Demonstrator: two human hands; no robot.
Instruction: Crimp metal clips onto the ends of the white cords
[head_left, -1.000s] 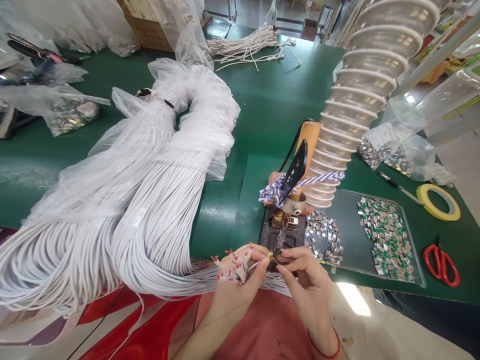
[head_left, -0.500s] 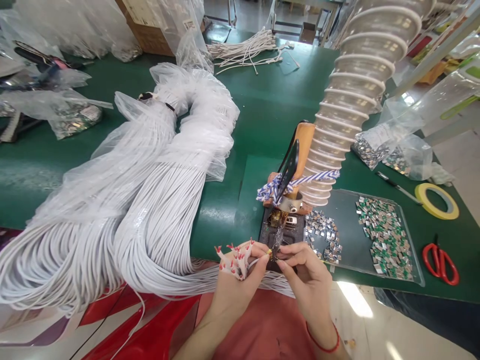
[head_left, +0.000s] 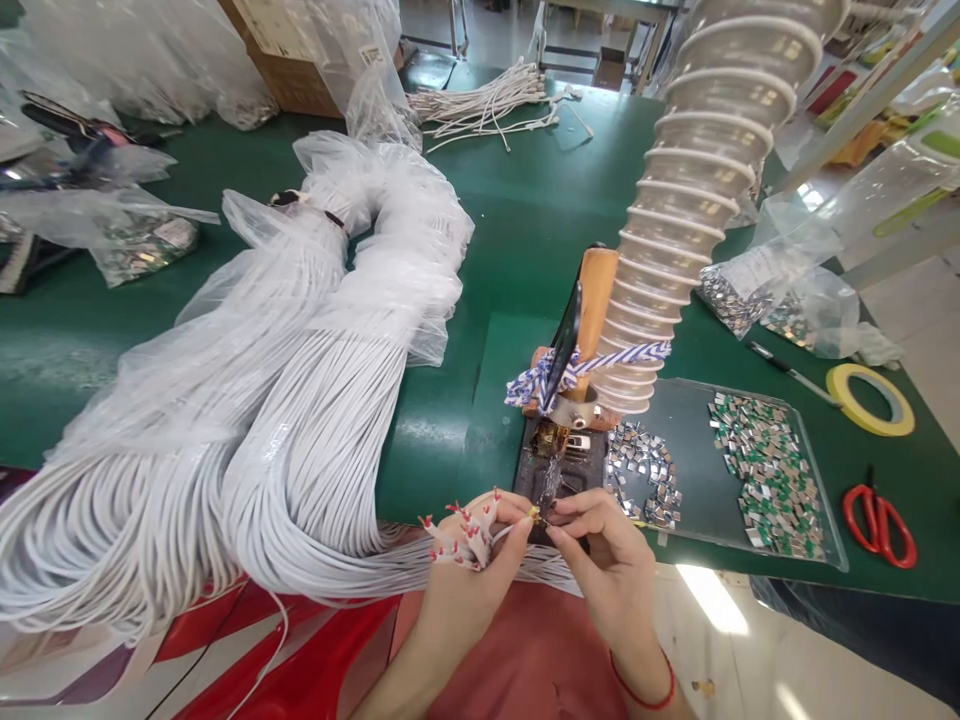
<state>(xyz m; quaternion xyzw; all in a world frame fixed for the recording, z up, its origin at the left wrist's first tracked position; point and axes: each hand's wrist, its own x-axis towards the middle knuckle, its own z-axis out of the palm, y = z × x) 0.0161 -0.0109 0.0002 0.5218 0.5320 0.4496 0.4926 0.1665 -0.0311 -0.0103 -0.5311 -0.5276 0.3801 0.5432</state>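
Observation:
My left hand point(head_left: 476, 590) is closed on a bunch of white cables point(head_left: 469, 535) with red-tipped wire ends fanning out above the thumb. One of these cables runs forward between thumb and forefinger to a small yellowish tip point(head_left: 534, 513). My right hand point(head_left: 609, 560) pinches at that tip from the other side; whatever tiny piece sits in its fingertips is too small to make out. Just beyond both hands is a dark block point(head_left: 566, 475), above which an upright tool with an orange-brown handle point(head_left: 598, 290) is tied by a blue-and-white striped cord point(head_left: 626, 358).
A clear ribbed hose point(head_left: 675, 200) rises behind the tool. To the right lie a tray point(head_left: 694, 450) of small metal-and-green connectors point(head_left: 776, 475), red-handled scissors point(head_left: 879, 525), yellow tape point(head_left: 870, 398) and a pen point(head_left: 791, 372). Plastic-wrapped white cable bundles point(head_left: 315, 400) fill the left side.
Both hands have shifted slightly left and down, drawing the cable tip a little back from the dark block. The whole view has also moved slightly. Both grips stay closed.

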